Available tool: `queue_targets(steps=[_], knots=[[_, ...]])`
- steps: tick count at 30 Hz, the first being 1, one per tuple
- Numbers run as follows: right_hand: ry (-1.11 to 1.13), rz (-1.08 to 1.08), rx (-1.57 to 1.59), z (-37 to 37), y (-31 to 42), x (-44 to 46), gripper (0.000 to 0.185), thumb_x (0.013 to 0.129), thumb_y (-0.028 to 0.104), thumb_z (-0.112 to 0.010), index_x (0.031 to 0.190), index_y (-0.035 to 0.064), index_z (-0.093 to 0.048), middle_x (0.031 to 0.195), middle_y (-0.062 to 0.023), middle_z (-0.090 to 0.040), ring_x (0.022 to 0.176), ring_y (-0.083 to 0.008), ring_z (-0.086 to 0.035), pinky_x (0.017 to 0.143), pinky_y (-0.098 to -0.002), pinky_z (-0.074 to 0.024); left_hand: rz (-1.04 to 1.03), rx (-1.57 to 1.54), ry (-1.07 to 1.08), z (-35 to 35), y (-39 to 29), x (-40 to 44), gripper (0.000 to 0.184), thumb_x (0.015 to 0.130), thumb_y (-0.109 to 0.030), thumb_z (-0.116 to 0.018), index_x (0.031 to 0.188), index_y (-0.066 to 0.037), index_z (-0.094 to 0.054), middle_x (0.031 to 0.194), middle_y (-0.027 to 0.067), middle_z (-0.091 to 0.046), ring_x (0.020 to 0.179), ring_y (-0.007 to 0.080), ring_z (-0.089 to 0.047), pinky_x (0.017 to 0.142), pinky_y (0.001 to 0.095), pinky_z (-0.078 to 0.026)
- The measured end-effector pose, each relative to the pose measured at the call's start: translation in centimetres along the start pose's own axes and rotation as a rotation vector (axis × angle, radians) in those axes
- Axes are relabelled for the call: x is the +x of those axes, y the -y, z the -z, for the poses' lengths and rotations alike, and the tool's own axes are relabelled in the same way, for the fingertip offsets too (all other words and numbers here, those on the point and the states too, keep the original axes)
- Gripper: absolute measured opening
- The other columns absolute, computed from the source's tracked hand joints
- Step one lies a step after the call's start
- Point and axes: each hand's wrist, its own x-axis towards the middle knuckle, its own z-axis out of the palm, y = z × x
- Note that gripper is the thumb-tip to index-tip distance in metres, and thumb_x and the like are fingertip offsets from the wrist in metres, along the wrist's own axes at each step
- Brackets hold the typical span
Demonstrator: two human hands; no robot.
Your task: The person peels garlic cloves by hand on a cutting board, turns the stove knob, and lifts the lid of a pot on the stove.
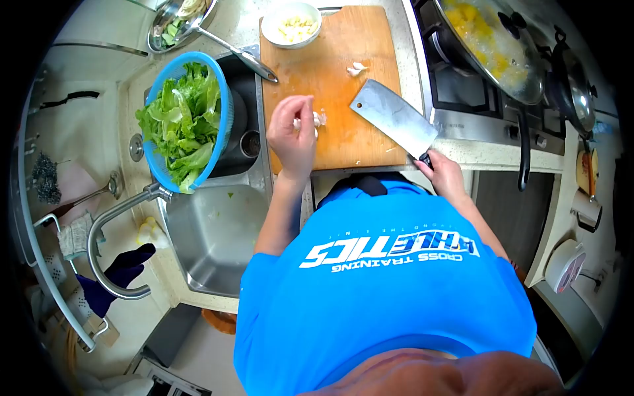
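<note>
My right hand [442,175] is closed around the black handle of a cleaver [396,120], at the front right of the wooden cutting board [330,148]. The broad blade lies over the board, pointing up and left. My left hand [294,135] is over the board's left side with its fingers curled in. What it pinches, if anything, is hidden. Right beside it are white garlic pieces [319,119], partly covered by the hand. Two more garlic cloves [356,68] lie farther back, above the blade. A white bowl [292,39] of chopped pale pieces stands at the board's back left.
Left of the board, a blue basket [228,125] of lettuce [181,125] rests over the sink [218,237], near the curved faucet [99,231]. A metal pan [155,43] sits behind it. At right, a lidded pan [489,49] with yellow food is on the stove [462,122], its handle jutting forward.
</note>
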Motion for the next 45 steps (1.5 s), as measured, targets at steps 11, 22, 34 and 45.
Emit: queue_targets(steps=[11,22,34,45], knots=[[-0.071,-0.211,0.608,0.2,0.4,-0.3,0.025,0.086,0.024,-0.061,0.074,0.0023,-0.056,0.053,0.0003,-0.047,0.046,-0.0065,-0.042,0.044,-0.0233,-0.0335,-0.331,0.211,0.491,-8.6,2.3,-1.7,0.018,0.074,0.002,-0.061,0.092,-0.001,-0.061,0.092,0.0147,-0.062,0.09,0.0309,-0.058,0.08,0.0379,-0.047],[-0.085,-0.269,0.647,-0.6,0.2,-1.4,0.022,0.084,0.021,-0.064,0.079,0.0006,-0.059,0.056,0.0008,-0.048,0.048,-0.0062,-0.042,0.044,-0.0228,-0.0341,0.062,0.471,0.336,4.4,3.3,3.2,0.022,0.075,0.006,-0.059,0.095,-0.001,-0.064,0.086,0.0113,-0.062,0.069,0.0174,-0.059,0.066,0.0269,-0.048],[-0.061,-0.246,0.626,-0.8,0.3,-1.1,0.022,0.084,0.023,-0.064,0.079,0.0017,-0.059,0.055,0.0016,-0.047,0.047,-0.0061,-0.041,0.043,-0.0228,-0.0337,0.15,0.418,0.406,4.3,4.0,2.0,0.032,0.071,0.003,-0.061,0.102,-0.006,-0.061,0.098,0.0126,-0.055,0.078,0.0243,-0.057,0.072,0.0323,-0.048],[-0.077,-0.229,0.6,-1.1,0.3,-1.0,0.023,0.084,0.022,-0.064,0.077,0.0006,-0.057,0.055,0.0006,-0.045,0.048,-0.0073,-0.04,0.045,-0.024,-0.0332,-0.289,0.939,0.617,1.7,0.8,4.3,0.011,0.069,-0.012,-0.068,0.08,-0.013,-0.068,0.079,-0.0013,-0.063,0.087,0.0178,-0.054,0.073,0.0363,-0.037]])
